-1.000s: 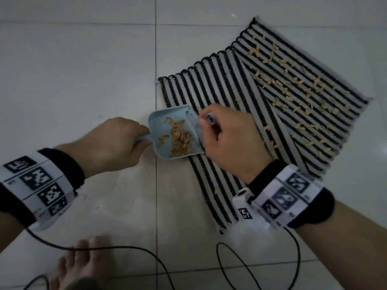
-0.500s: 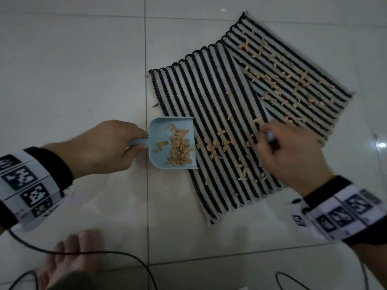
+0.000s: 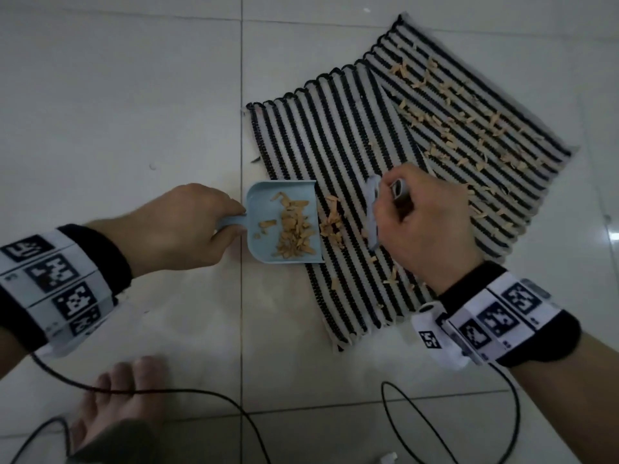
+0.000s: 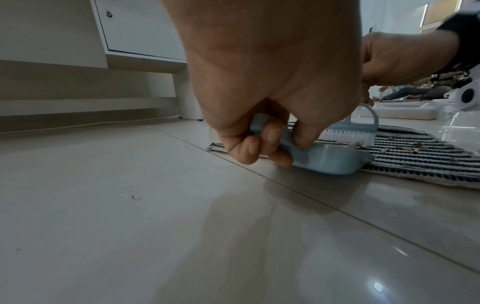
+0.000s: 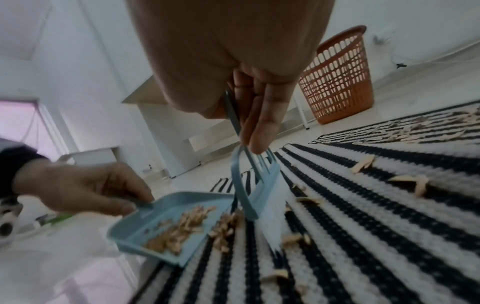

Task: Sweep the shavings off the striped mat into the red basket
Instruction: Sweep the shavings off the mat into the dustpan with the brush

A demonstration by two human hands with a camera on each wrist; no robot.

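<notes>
A black-and-white striped mat (image 3: 321,135) lies on the tiled floor, with tan shavings (image 3: 449,128) scattered over its far right part. My left hand (image 3: 187,226) grips the handle of a light blue dustpan (image 3: 268,209) whose mouth rests on the mat's left edge; a heap of shavings sits inside it. My right hand (image 3: 425,222) holds a small blue brush (image 3: 371,216) upright on the mat, a little right of the pan's mouth, with a small pile of shavings (image 3: 331,222) between them. The red basket (image 5: 337,80) stands on the floor beyond the mat.
A second striped mat (image 3: 542,155) overlaps the first at the right and carries most of the shavings. Black cables (image 3: 201,393) trail over the tiles near my bare foot (image 3: 117,396). White cabinets (image 4: 140,30) stand behind the left hand.
My right hand swung out to the right with the brush, then came back left, pushing loose shavings into a pile at the pan's mouth. The left hand kept the dustpan nearly still.
</notes>
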